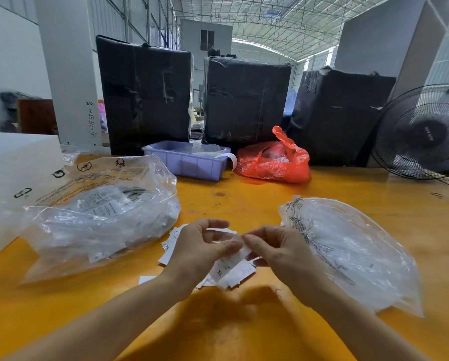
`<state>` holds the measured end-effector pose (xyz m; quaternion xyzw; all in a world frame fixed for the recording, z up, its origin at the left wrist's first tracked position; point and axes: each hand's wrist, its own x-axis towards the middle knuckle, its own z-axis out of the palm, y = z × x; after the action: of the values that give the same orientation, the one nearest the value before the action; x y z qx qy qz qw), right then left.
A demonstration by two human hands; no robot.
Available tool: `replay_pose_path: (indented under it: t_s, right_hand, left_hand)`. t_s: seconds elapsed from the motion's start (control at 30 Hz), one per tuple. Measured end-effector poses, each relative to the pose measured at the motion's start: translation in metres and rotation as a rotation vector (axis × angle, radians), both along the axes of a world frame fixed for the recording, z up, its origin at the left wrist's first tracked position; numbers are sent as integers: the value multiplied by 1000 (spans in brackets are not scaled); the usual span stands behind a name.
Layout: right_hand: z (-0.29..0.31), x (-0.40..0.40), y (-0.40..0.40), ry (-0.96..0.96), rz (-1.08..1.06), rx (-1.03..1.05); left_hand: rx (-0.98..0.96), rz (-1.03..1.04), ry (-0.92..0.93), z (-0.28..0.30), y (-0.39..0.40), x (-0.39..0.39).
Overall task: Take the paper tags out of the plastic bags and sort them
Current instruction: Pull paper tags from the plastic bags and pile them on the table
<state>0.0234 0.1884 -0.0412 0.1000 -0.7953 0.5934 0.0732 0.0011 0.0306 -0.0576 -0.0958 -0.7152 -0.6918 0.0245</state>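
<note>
Paper tags (234, 272) pinched between left hand (205, 246) and right hand (275, 248), over the table (244, 199).

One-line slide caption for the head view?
Both hands pinch paper tags between two clear plastic bags on a yellow table.

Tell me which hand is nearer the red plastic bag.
Right. The right hand lies almost straight below the red plastic bag, nearer the camera; the left hand sits farther off to the left.
</note>
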Motion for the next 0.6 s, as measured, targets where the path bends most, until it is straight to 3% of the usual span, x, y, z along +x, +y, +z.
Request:
replay_pose_path:
  t_s: [0.2, 0.33, 0.43, 0.6]
  right_hand:
    - [-5, 5, -4, -76, 167, -29]
    - [-7, -1, -3, -38, 47, -84]
    - [-5, -8, 6, -23, -56, -183]
    - [-2, -12, 14, 18, -108, -289]
  left_hand:
    - [21, 17, 52, -2, 2, 1]
    - [40, 41, 32, 1, 4, 1]
    - [128, -28, -88, 8, 2, -2]
    - [14, -111, -175, 5, -4, -3]
